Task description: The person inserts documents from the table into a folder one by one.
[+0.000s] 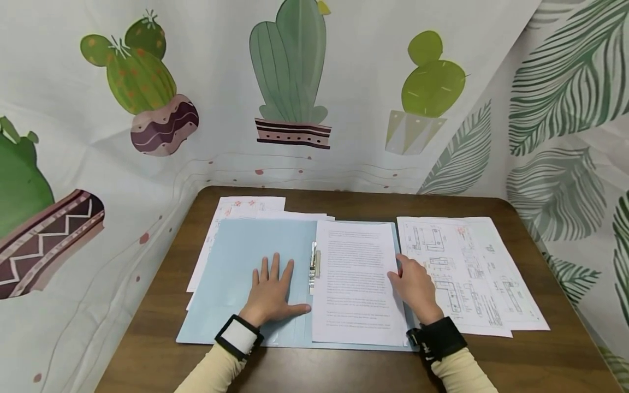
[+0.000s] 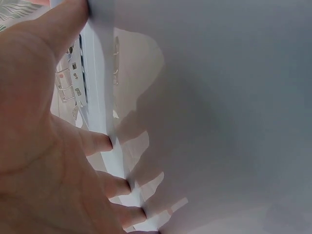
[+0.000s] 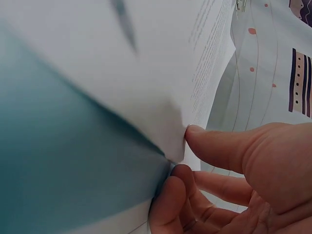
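Head view shows a brown counter (image 1: 344, 202) with an open light-blue folder (image 1: 231, 273) lying near its front edge, at the middle. The left hand (image 1: 272, 295) rests flat on the folder's left flap, fingers straight and spread, thumb pointing toward the metal clip (image 1: 315, 265) at the fold; this grip is open and holds nothing. A printed page (image 1: 355, 284) of text lies on the folder's right half, its left edge just beside the clip. The right hand (image 1: 415, 287) sits at the page's right edge, toward the counter's right side, with thumb and fingers curled at the paper.

Right wrist view shows that grip closely: the thumb (image 3: 219, 148) presses on top of the page's edge (image 3: 175, 122) while the fingertips (image 3: 170, 195) come up from below, so the hand pinches the sheet against the blue folder (image 3: 58, 161) under it.

Left wrist view shows the left hand's (image 2: 44, 146) fingers (image 2: 100, 142) lying straight on the pale folder surface (image 2: 219, 122), with the clip's metal (image 2: 116, 53) near the thumb.

More sheets lie on the counter: a spread of drawings (image 1: 467, 273) just beside the folder on the right, and white papers (image 1: 245, 210) partly under the folder toward the back left corner. A cactus-print cloth (image 1: 290, 82) hangs behind the counter.
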